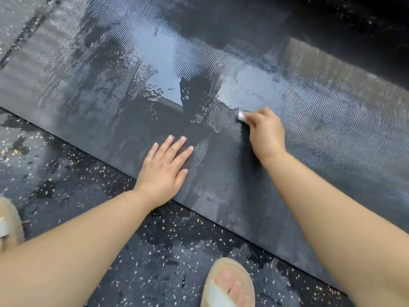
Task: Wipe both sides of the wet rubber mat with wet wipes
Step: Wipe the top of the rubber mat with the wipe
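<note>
A long dark rubber mat (321,120) with a fine wavy ribbed texture lies flat across the floor, running from upper left to lower right. Shiny water pools on its middle. My left hand (163,169) lies flat on the mat near its front edge, fingers straight and spread. My right hand (263,131) is curled round a small white wet wipe (241,116), which it presses onto the mat at the rim of the puddle. Most of the wipe is hidden inside the fist.
The floor (66,185) is black rubber with pale speckles and wet patches. My right foot in a tan sandal (228,284) stands close to the mat's front edge, and part of another sandal (8,222) shows at the far left. A dark area lies beyond the mat.
</note>
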`<state>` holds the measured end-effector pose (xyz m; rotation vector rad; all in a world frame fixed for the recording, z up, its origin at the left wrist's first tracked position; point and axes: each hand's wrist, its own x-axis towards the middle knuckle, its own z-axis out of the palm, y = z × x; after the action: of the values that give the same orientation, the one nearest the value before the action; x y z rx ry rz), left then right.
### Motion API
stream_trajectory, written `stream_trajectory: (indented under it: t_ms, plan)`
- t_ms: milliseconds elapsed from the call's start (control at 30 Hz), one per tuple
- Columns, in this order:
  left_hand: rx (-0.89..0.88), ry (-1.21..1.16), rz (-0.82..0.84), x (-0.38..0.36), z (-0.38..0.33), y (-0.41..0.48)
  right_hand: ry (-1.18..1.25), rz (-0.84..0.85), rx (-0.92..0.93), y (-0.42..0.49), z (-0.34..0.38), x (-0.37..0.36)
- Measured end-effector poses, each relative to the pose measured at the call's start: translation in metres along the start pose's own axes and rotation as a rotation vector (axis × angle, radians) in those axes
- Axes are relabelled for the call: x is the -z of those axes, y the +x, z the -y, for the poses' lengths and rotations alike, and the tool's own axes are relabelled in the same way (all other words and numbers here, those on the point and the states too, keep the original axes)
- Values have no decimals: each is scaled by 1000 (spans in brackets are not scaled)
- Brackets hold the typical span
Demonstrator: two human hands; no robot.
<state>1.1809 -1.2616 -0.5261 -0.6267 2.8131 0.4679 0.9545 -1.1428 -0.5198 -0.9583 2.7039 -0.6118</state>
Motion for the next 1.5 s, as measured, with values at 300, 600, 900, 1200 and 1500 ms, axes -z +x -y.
stream_trajectory:
  t_ms: [300, 600, 900, 1200, 1500]
  plan:
    - [-41, -101, -73, 2, 0, -2, 205, 415, 462, -158, 51, -14]
    - [-56, -106, -51, 3, 5, -2, 82, -113, -38, 32, 4, 15]
    - [-20, -263, -162, 0, 4, -6, 77, 146, 462, -109, 50, -31]
    - [-18, -254, -181, -1, 6, -7, -149, 104, 402, 29, 9, -12]
    - [30, -254, -213, -4, 0, -6, 12, -36, 274, 0, 34, -25]
